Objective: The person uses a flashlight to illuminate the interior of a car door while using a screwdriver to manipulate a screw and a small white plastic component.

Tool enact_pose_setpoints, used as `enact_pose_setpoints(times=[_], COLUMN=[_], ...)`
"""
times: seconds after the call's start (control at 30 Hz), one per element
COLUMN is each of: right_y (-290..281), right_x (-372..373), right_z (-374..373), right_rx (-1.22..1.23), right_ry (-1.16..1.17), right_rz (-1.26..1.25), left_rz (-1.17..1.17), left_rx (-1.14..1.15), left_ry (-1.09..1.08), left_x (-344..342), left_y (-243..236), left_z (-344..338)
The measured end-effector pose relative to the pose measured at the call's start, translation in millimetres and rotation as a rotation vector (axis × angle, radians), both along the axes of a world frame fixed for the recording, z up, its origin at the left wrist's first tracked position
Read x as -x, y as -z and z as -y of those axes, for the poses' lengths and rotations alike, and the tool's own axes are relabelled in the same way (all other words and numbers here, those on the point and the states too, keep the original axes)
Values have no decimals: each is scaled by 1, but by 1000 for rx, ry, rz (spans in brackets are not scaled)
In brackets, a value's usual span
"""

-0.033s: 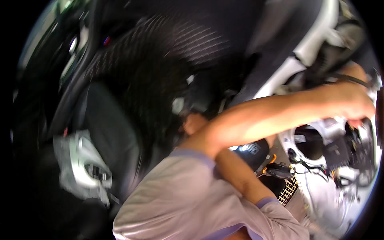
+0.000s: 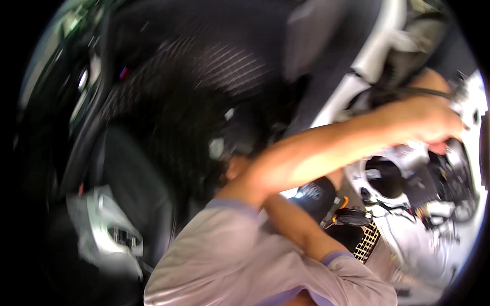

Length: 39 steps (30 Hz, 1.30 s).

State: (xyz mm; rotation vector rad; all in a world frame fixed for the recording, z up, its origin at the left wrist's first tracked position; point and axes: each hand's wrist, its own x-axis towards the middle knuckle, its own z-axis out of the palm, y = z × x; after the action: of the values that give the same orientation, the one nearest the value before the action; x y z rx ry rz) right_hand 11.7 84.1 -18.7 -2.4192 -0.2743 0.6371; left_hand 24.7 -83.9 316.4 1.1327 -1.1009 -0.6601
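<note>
Crossing over to the right, my left arm reaches a bare white car door panel (image 2: 398, 229), whose inner parts are exposed. My left hand (image 2: 429, 120) is at its upper part, fingers curled in beside a black mechanism (image 2: 454, 166). What the fingertips grip is hidden. A dark strap (image 2: 423, 92) runs across the hand. My right arm passes beneath the left one toward the dark car interior. Only part of my right hand (image 2: 237, 167) shows past the left arm, near a small pale piece (image 2: 216, 148); its fingers are hidden and blurred.
A dark seat (image 2: 135, 168) stands at the left, beside a pale panel in clear plastic (image 2: 104, 219). A ribbed black surface (image 2: 232, 66) lies ahead. Loose wires (image 2: 390, 209) hang by the door opening. Below are a black round thing (image 2: 352, 217) and a yellow grid (image 2: 367, 242).
The whole view has shifted, so the door and interior appear farther left. My left hand stays at the same part of the door, and my right hand stays mostly hidden.
</note>
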Motion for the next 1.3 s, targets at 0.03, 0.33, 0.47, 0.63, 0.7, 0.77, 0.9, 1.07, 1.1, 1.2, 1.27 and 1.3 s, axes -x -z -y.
enact_pose_setpoints(times=[0.03,0.33,0.47,0.63,0.7,0.77,0.9,1.07,1.1,1.2,1.27,1.3], right_y=[1,-37,-122,-187,-220,-249,-264,-258,-259,-268,-271,-272], right_x=[-1,6,85,148,160,160,132,109,109,108,100,95], right_z=[-3,51,143,189,197,200,218,229,228,223,226,226], right_rx=[-60,-836,-1055,-968,-955,-906,-847,-402,-409,-409,-378,-384], right_ry=[-25,21,118,354,530,804,809,850,825,768,748,738], right_rz=[-18,-217,-377,497,701,758,1220,1590,1604,1645,1660,1678], left_rz=[-123,-40,-37,-33,-66,-74,-57,-63,-58,-57,-76,-79], left_rx=[-42,16,36,103,76,90,65,95,113,148,148,150], left_ry=[28,150,180,168,172,193,184,138,136,152,192,209], left_x=[-6,-25,-27,-25,-28,-30,-27,-22,-24,-29,-31,-31], left_y=[-1,-38,-38,-29,-28,-29,-34,-34,-31,-24,-23,-24], left_z=[-4,6,15,17,14,13,11,13,15,19,20,20])
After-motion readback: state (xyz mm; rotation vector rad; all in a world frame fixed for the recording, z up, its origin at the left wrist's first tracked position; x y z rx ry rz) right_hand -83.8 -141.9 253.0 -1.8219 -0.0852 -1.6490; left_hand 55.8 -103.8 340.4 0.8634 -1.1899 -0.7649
